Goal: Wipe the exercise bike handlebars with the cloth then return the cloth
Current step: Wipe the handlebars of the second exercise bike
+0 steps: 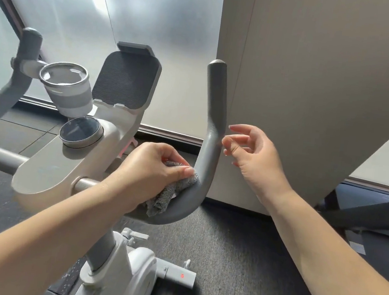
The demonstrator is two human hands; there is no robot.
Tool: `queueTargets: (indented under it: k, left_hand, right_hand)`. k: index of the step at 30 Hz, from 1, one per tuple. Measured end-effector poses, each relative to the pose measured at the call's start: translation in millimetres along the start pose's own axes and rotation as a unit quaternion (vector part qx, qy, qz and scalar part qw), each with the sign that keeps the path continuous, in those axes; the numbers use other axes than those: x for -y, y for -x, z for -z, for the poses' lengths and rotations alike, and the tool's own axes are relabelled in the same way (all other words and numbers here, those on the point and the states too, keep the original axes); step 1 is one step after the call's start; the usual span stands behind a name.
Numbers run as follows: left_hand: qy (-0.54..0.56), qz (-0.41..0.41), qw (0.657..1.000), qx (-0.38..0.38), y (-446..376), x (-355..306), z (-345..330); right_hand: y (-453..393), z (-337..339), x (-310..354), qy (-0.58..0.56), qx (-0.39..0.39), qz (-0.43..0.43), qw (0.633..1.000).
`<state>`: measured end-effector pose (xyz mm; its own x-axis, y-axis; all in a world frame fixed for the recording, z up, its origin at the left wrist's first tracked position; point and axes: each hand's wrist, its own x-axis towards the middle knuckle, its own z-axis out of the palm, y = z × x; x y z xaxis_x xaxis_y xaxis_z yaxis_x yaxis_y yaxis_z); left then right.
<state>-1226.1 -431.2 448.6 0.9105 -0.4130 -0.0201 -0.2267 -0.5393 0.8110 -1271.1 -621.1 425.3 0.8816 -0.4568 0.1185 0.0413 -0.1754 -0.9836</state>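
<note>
The bike's right handlebar point(213, 115) is a dark grey padded tube that curves up from the crossbar. My left hand point(152, 169) grips a grey fluffy cloth point(167, 195) and presses it against the inner bend of that handlebar. Part of the cloth hangs below my fingers. My right hand point(253, 154) hovers just right of the handlebar's upright part with loosely curled fingers, holding nothing and apart from the tube. The left handlebar point(25, 55) rises at the far left, untouched.
Between the bars sit a tablet holder point(126, 81), a cup holder point(67, 86) and a round display point(80, 132) on the beige console. A beige wall panel point(316, 88) stands close behind the right handlebar. The bike's white frame point(131, 266) stands on dark floor mats.
</note>
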Motion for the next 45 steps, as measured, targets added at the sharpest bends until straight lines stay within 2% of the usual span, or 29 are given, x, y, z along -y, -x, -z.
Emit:
queueTargets:
  k: [7, 22, 27, 32, 35, 37, 39, 41, 45]
  left_hand:
    - [0.146, 0.052, 0.984, -0.092, -31, -6, -18]
    - [0.337, -0.022, 0.917, -0.214, -97, -46, -27]
    - [0.348, -0.046, 0.910, -0.221, -120, -64, -8]
    - [0.315, -0.056, 0.934, -0.161, -105, -50, -9]
    - [0.257, -0.054, 0.956, -0.131, -83, -36, -11]
    - [0.235, -0.064, 0.962, -0.124, -71, -30, -8]
    - [0.229, -0.096, 0.958, -0.143, -61, -31, -7]
    - [0.216, -0.126, 0.951, -0.182, -56, -39, -10]
    - [0.139, -0.206, 0.948, -0.199, -48, -68, -25]
  right_hand:
    - [-18, 1, 1, -0.022, 0.027, 0.016, 0.999]
    - [-33, 2, -2, -0.093, 0.087, 0.035, 0.991]
    - [-36, 3, -4, -0.069, 0.089, 0.042, 0.993]
    - [-33, 3, -2, -0.065, 0.080, 0.041, 0.994]
    - [-32, 2, 0, -0.063, 0.072, 0.030, 0.995]
    - [-29, 2, 1, -0.036, 0.045, 0.033, 0.998]
    - [-27, 2, 3, -0.008, -0.009, 0.047, 0.999]
    - [-23, 2, 11, -0.027, -0.038, 0.066, 0.997]
    - [-17, 2, 29, -0.116, 0.019, 0.097, 0.988]
